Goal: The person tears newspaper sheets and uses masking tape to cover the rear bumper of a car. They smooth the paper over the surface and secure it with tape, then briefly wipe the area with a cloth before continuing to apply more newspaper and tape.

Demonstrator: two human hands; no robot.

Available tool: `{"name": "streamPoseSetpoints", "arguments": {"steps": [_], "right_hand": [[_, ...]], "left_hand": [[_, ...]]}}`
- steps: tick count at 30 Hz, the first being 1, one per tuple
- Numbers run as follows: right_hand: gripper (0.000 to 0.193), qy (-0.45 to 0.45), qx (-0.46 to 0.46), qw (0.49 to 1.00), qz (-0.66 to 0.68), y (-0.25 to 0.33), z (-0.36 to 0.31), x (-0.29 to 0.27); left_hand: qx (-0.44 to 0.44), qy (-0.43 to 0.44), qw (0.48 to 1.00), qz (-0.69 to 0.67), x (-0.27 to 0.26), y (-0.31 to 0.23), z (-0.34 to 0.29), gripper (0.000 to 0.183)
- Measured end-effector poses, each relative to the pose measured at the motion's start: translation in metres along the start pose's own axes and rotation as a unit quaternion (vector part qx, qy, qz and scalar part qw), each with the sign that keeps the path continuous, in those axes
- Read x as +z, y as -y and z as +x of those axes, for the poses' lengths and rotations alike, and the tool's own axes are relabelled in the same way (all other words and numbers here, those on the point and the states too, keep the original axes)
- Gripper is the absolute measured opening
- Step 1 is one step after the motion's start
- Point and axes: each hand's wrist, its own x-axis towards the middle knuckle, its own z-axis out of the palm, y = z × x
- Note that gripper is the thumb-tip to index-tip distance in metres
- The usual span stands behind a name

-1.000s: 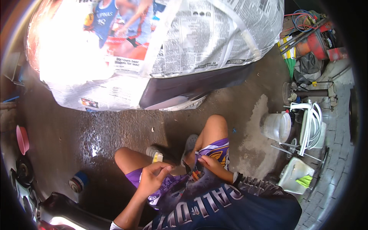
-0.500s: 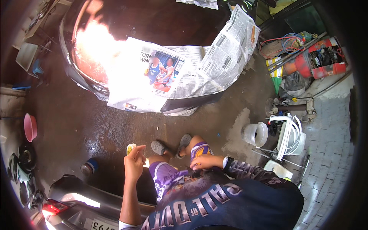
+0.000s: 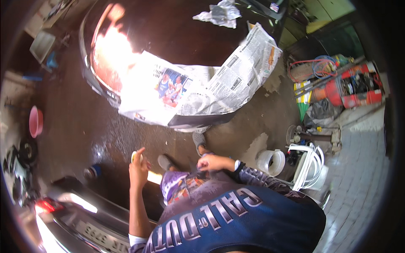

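Observation:
My left hand (image 3: 139, 169) is raised at lower left, its fingers closed round a small pale roll of tape (image 3: 134, 157) with one finger extended. My right hand (image 3: 214, 162) is curled in front of my waist; what it holds, if anything, I cannot make out. Ahead of me is the front of a dark car (image 3: 185, 38). Newspaper sheets (image 3: 240, 69) cover its bumper, and a bare dark strip of bumper (image 3: 200, 120) shows beneath them. Neither hand touches the paper. Glare washes out the sheets' left part.
Crumpled newspaper (image 3: 221, 14) lies on the car's hood. To the right are a white bucket (image 3: 272, 163), a coiled white hose (image 3: 310, 166) and a red machine (image 3: 358, 86). A pink basin (image 3: 36, 122) stands far left. Another dark car (image 3: 88, 211) is close behind at lower left.
I have stepped toward the papered bumper, one foot ahead of the other. The tape roll stays in my left hand, and my right hand remains curled before my waist.

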Motion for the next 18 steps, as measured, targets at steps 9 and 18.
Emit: {"name": "streamPoseSetpoints", "arguments": {"steps": [9,18], "right_hand": [[0.013,-0.022,0.05,0.998,-0.008,-0.014,-0.02,-0.129],[0.02,-0.046,0.064,0.93,-0.359,-0.017,-0.006,-0.158]], "left_hand": [[-0.023,-0.139,0.99,-0.015,0.153,0.004,-0.034,0.033],[-0.124,-0.18,0.971,-0.098,0.207,0.033,-0.095,0.05]]}}
